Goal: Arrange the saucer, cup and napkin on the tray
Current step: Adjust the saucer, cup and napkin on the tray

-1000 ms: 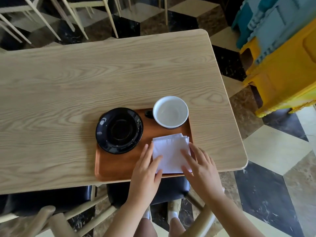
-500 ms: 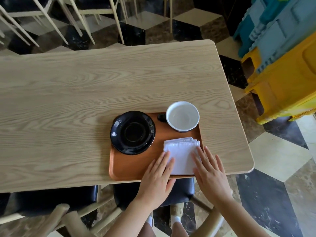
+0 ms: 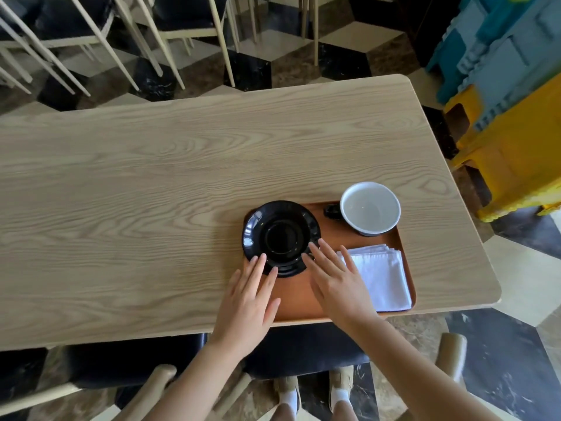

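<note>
A brown tray (image 3: 296, 302) lies at the near right of the wooden table. On its left part sits a black saucer (image 3: 280, 237). A cup (image 3: 370, 208), white inside with a dark handle pointing left, stands at the tray's far right corner. A folded white napkin (image 3: 381, 278) lies in front of the cup. My left hand (image 3: 249, 296) is flat, fingers spread, fingertips at the saucer's near left rim. My right hand (image 3: 332, 278) is flat too, fingertips touching the saucer's near right rim, its edge over the napkin's left side. Neither hand grips anything.
The light wooden table (image 3: 151, 192) stretches bare to the left and far side. Dark-seated chairs (image 3: 127, 363) are tucked under its near edge. More chairs (image 3: 188, 28) stand beyond the table. Yellow and blue plastic crates (image 3: 513, 95) are stacked at the right.
Both hands have left the napkin and moved left and forward to the saucer's near rim. The napkin stays flat on the tray. The camera view has shifted.
</note>
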Tool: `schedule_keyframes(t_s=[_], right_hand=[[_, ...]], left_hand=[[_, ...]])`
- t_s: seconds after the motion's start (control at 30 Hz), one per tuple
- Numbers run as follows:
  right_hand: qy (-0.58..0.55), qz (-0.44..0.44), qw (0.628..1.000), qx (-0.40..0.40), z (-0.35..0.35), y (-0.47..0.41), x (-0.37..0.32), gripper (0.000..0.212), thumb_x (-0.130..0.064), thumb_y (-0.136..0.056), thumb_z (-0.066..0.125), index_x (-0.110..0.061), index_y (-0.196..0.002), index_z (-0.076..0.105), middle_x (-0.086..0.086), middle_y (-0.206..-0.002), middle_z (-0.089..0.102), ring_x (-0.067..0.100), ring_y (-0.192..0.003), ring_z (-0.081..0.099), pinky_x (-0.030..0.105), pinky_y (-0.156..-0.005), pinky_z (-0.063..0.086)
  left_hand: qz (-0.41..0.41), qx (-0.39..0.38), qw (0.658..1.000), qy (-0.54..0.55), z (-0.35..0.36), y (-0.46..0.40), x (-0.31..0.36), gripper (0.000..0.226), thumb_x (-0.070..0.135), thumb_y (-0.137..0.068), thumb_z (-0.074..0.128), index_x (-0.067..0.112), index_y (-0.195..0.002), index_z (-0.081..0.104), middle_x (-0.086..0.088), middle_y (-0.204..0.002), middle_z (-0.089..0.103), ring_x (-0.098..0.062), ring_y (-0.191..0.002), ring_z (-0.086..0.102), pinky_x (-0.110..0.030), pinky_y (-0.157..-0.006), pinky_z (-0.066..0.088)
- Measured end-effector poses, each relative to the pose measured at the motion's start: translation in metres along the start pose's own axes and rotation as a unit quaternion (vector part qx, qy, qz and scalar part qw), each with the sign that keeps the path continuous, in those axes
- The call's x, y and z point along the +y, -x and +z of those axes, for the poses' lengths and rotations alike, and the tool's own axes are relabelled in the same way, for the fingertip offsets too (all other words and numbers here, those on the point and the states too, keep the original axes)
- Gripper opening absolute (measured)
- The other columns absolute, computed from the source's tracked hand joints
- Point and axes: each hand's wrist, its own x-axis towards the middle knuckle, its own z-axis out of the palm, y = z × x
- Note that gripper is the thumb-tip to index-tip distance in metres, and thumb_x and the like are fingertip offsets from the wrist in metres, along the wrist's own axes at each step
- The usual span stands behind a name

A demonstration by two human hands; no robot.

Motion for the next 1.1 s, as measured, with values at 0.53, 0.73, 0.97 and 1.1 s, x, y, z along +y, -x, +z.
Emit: schedule_keyframes(t_s=[0.53,0.73,0.97,1.1], right_hand=[[-0.009,0.008,1.000,0.018,0.005,0.024,-0.013,0.038,-0.020,-0.088,0.040,-0.007,-0.116,0.062,0.012,-0.125,0.062,0.027,-0.124,0.049,0.039,-0.108,0.026],[-0.008,0.020,1.000,0.011,0.005,0.039,-0.018,0.039,-0.022,-0.088,0.039,-0.009,-0.118,0.061,0.010,-0.127,0.060,0.025,-0.126,0.047,0.044,-0.104,0.038],[-0.010,0.026,1.000,0.011,0.007,0.043,-0.019,0.040,-0.022,-0.087,0.039,-0.009,-0.118,0.061,0.010,-0.128,0.059,0.025,-0.127,0.045,0.044,-0.105,0.036],[-0.013,0.028,1.000,0.005,0.005,0.040,-0.019,0.041,-0.024,-0.087,0.038,-0.010,-0.115,0.063,0.010,-0.126,0.061,0.025,-0.125,0.048,0.045,-0.104,0.034]], left_hand=[[0.044,-0.004,0.999,0.008,0.002,0.022,-0.013,0.052,0.038,-0.092,0.035,0.015,-0.137,0.043,-0.013,-0.143,0.044,-0.025,-0.135,0.036,-0.041,-0.103,0.039],[0.048,-0.006,0.998,0.029,0.004,0.035,-0.007,0.052,0.038,-0.092,0.033,0.016,-0.138,0.041,-0.011,-0.145,0.043,-0.024,-0.136,0.034,-0.040,-0.103,0.039],[0.040,-0.016,0.998,0.041,0.005,0.036,-0.006,0.052,0.039,-0.093,0.034,0.017,-0.140,0.037,-0.011,-0.147,0.039,-0.023,-0.138,0.029,-0.040,-0.103,0.041],[0.045,-0.012,0.998,0.029,0.000,0.033,-0.006,0.050,0.039,-0.093,0.033,0.017,-0.136,0.044,-0.010,-0.142,0.046,-0.023,-0.134,0.037,-0.045,-0.103,0.041]])
